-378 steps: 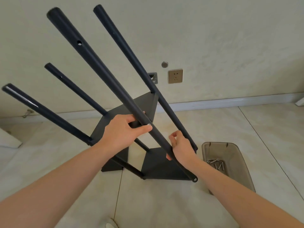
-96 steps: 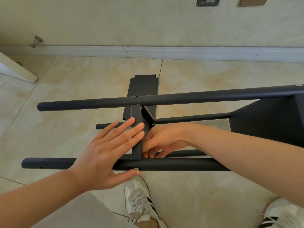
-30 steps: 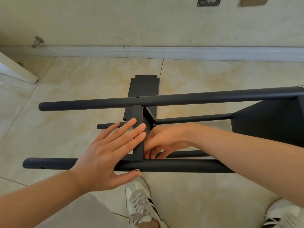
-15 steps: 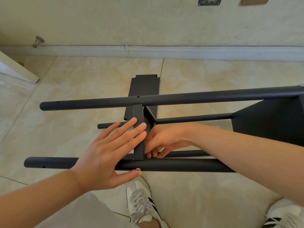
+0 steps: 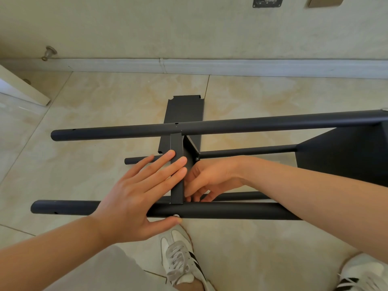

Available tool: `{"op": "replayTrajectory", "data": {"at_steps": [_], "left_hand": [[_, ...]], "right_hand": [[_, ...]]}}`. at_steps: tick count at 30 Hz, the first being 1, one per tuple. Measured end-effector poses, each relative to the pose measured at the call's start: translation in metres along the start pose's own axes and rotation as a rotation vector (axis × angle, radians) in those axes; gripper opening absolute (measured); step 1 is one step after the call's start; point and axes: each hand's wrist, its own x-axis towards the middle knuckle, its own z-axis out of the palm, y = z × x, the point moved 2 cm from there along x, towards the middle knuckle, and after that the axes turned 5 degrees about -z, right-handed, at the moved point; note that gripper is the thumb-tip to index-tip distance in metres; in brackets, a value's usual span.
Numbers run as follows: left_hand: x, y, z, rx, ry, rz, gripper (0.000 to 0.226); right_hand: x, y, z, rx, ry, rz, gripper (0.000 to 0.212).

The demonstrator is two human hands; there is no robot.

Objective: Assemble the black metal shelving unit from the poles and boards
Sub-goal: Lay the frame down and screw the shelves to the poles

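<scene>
Pressing the middle board (image 5: 176, 181) with your left hand (image 5: 134, 198), you are laying the straight fingers flat across its edge. The thumb is touching the near pole (image 5: 231, 211) just beside the screw head (image 5: 176, 215), at six o'clock of the board. Your right hand (image 5: 212, 181) is reaching in from three o'clock, its fingers curling at the corner where board and pole are meeting. Whether they are pinching a nut or only touching, I cannot tell. The frame is lying on its side on the floor (image 5: 105, 114), with the far pole (image 5: 252, 123) crossing at twelve o'clock, a fitted board (image 5: 346, 156) at three o'clock and a loose board (image 5: 184, 110) lying flat beyond. To do this step well, push the board square against the pole so the holes are lining up. Then turn the fastener with your fingers first, without forcing it.
</scene>
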Motion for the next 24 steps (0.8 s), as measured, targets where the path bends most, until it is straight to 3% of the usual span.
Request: {"op": "replayTrajectory", "data": {"at_steps": [4, 24], "left_hand": [[0.0, 0.0, 0.0, 0.001, 0.004, 0.004, 0.082], [0.0, -0.001, 0.002, 0.012, 0.016, 0.008, 0.082]], "right_hand": [[0.0, 0.0, 0.0, -0.024, 0.007, 0.001, 0.023], [0.01, 0.004, -0.001, -0.007, 0.024, 0.0, 0.01]]}}
